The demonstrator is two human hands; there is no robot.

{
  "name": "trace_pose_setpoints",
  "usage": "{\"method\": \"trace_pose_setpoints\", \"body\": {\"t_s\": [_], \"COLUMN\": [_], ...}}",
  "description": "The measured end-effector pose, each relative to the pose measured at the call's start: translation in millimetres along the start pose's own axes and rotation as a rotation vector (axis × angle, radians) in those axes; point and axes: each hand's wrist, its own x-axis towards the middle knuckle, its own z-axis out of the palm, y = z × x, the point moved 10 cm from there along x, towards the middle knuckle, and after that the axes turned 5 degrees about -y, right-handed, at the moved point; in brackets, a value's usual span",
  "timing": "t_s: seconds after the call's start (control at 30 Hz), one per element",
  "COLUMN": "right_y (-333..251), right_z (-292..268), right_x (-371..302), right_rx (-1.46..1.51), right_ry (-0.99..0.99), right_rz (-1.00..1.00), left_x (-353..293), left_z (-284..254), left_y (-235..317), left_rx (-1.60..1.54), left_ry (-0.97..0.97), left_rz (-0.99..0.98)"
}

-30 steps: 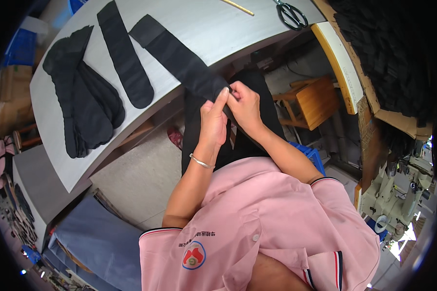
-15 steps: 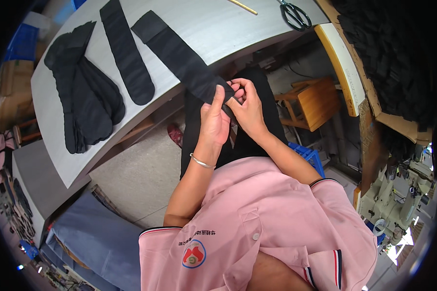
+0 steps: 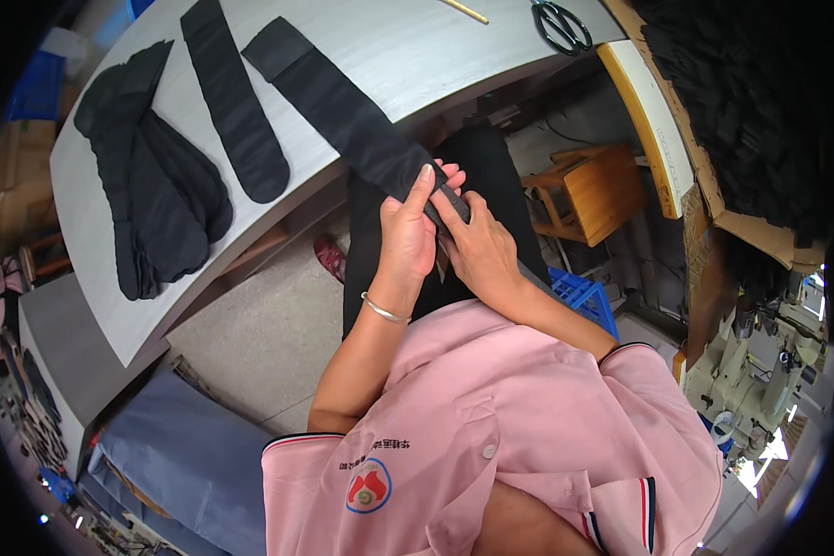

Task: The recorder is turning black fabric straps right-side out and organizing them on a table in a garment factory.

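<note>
The left hand pinched the near end of a black sock, thumb on top, fingers beneath. The right hand touched that end just beside; whether its fingers gripped, I could not tell. Ahead of the fingers, the sock reached onto a table. Left of them lay a second sock and a sock pile; scissors lay ahead, rightward.

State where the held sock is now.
In the head view's upper middle, the black sock runs from the table, right of another sock, into the left hand, beside the right hand.
</note>
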Motion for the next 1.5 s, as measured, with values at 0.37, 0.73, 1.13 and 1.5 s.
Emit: {"method": "trace_pose_setpoints", "body": {"t_s": [0.37, 0.73, 1.13, 1.5], "right_y": [0, 1, -11, -4], "right_z": [3, 16, 8, -1], "right_x": [29, 18, 7, 36], "right_rx": [-0.035, 0.12, -0.371, -0.031], "right_ry": [-0.029, -0.099, -0.032, -0.123], "right_rz": [-0.014, 0.082, -0.011, -0.043], "left_x": [1, -1, -3, 6], "left_z": [6, 2, 0, 8], "left_y": [0, 4, 3, 10], "left_rx": [-0.024, -0.04, 0.039, -0.115], "left_ry": [-0.125, -0.1, -0.016, -0.143], "left_rz": [-0.011, 0.135, 0.097, 0.036]}}
